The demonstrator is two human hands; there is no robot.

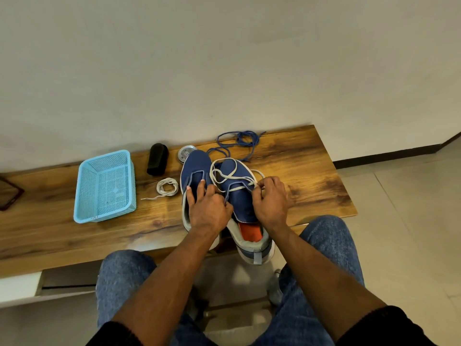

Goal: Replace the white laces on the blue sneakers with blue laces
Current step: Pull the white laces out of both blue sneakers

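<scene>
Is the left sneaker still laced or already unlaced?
Unlaced: the left sneaker shows no lace in its eyelets, and a white lace lies coiled beside it.

Two blue fabric sneakers (219, 191) stand side by side on the brown wooden bench (311, 176); a tangle of blue laces (237, 142) lies behind them; a round metal tin (185, 152) and black oblong brush (157, 159) sit behind-left; a coiled white lace (167, 187) lies left, a light-blue mesh plastic basket (106, 187) further left.

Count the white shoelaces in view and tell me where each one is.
2. One coiled white shoelace lies on the wooden bench between the light blue mesh basket and the sneakers. The other loose white shoelace sits in the right-hand blue sneaker, pinched by the right hand.
</scene>
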